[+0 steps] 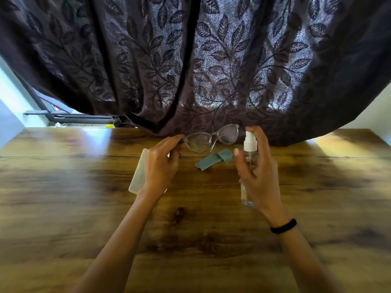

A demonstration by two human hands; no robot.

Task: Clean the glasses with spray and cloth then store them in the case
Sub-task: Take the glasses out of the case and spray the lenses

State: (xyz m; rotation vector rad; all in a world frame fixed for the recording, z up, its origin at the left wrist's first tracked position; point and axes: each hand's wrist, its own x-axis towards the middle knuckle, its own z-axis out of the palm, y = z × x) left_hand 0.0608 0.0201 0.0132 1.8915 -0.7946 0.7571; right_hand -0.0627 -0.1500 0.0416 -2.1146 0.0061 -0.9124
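Note:
Clear-framed glasses (211, 138) are held up above the wooden table (84, 208), gripped at their left hinge by my left hand (161, 166). My right hand (257, 170) holds a small clear spray bottle (249, 149) with a white pump top, index finger resting on the top, nozzle close to the right lens. A teal cleaning cloth (213, 159) lies crumpled on the table between my hands. A pale rectangular glasses case (138, 174) lies on the table under my left hand, partly hidden by it.
A dark curtain (190, 60) with a leaf pattern hangs down to the table's far edge just behind the glasses. A window sill with a small yellow object (109, 126) shows at the far left. A black band (283, 226) circles my right wrist.

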